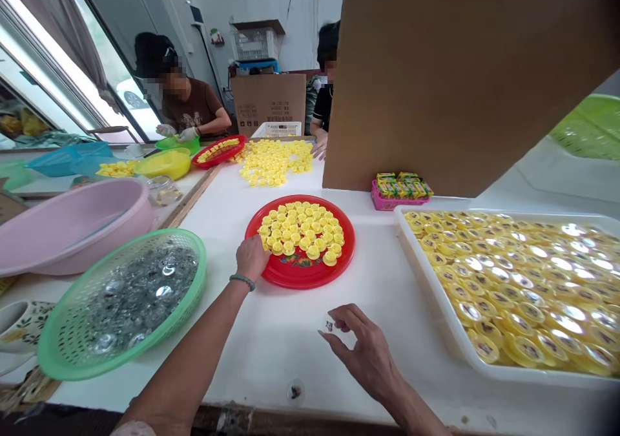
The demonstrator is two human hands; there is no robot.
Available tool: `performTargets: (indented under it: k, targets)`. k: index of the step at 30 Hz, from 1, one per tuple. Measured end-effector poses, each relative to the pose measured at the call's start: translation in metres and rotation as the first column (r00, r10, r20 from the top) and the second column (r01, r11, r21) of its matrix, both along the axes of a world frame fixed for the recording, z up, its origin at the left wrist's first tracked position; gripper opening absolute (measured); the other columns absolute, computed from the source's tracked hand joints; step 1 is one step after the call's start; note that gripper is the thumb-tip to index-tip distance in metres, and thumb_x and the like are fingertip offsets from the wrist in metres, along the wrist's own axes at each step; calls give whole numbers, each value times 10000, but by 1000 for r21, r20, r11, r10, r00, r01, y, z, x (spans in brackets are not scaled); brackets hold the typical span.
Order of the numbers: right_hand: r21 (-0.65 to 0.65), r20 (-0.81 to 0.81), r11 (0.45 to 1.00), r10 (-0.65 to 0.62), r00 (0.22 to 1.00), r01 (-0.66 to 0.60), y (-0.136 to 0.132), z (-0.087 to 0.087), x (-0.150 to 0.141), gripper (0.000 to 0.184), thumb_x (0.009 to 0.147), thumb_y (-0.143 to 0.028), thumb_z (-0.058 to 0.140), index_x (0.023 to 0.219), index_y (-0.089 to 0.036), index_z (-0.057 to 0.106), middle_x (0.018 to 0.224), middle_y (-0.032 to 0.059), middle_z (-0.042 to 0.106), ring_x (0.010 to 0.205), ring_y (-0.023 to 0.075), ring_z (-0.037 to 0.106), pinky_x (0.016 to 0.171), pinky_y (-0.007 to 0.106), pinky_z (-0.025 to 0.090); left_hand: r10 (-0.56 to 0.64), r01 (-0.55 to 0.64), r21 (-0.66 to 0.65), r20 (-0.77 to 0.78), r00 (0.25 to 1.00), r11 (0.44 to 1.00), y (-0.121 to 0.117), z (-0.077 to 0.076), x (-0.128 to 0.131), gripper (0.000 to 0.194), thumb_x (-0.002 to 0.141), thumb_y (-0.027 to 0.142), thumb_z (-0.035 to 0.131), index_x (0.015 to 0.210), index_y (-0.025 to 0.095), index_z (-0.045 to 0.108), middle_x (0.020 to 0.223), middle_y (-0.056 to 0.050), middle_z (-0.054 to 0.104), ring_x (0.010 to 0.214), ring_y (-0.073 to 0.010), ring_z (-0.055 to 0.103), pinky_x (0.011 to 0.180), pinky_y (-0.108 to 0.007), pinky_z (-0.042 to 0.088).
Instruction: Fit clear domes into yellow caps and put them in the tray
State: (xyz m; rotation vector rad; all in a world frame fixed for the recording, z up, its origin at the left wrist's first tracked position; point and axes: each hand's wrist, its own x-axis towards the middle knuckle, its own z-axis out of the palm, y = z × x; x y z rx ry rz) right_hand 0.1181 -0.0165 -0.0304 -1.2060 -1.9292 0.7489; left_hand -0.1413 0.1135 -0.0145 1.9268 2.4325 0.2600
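Observation:
My left hand (252, 258) reaches to the left side of a red round tray (310, 280), its fingers curled in among small yellow cup-shaped pieces (312, 252). Its fingertips are hidden, so what they grip does not show. Lower down, over the white table, my right hand (361, 345) pinches a small clear disc (330, 325) with a dark printed figure between thumb and forefinger. Another clear disc (295, 391) with a dark print lies near the table's front edge.
At right stands a white tray (436, 307) of clear-topped yellow pieces. A green basket (53, 352) at left holds clear domes, beside a pink basin (72, 223). A cardboard sheet (436, 81) rises behind a pink basket (382, 202). Two people work at the back.

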Motion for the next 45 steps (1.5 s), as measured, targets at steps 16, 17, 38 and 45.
performTargets:
  k: [16, 17, 38, 45]
  targets:
    - [-85, -93, 995, 51, 994, -59, -3, 13, 16, 195, 757, -220, 664, 921, -197, 563, 866, 27, 590, 691, 131, 554, 648, 271, 488, -255, 187, 252, 276, 927, 950, -75, 10, 39, 207, 769, 274, 591, 959, 203, 547, 899, -45, 626, 842, -220, 577, 750, -305, 428]
    - [-87, -77, 994, 58, 995, -65, -3, 12, 18, 195, 758, -223, 664, 924, -196, 566, 860, 28, 589, 693, 132, 558, 652, 273, 489, -331, 266, 221, 350, 876, 938, -89, 7, 48, 206, 761, 262, 603, 953, 207, 552, 892, -35, 627, 811, -203, 577, 741, -293, 431]
    - [-129, 364, 938, 348, 864, -323, 41, 1, -3, 133, 773, -138, 611, 900, -177, 602, 848, 35, 599, 657, 113, 532, 591, 208, 397, -350, 429, 156, 838, 420, 890, -117, -54, 71, 123, 732, 214, 640, 849, 179, 628, 748, 5, 608, 652, -130, 530, 594, -228, 416]
    - [-139, 397, 934, 357, 846, -329, 45, 1, -3, 108, 802, -161, 600, 890, -187, 656, 851, 54, 639, 729, 139, 591, 646, 222, 414, -300, 401, 137, 876, 377, 906, -112, -53, 70, 182, 706, 123, 582, 849, 169, 684, 767, -19, 664, 677, -139, 581, 632, -225, 444]
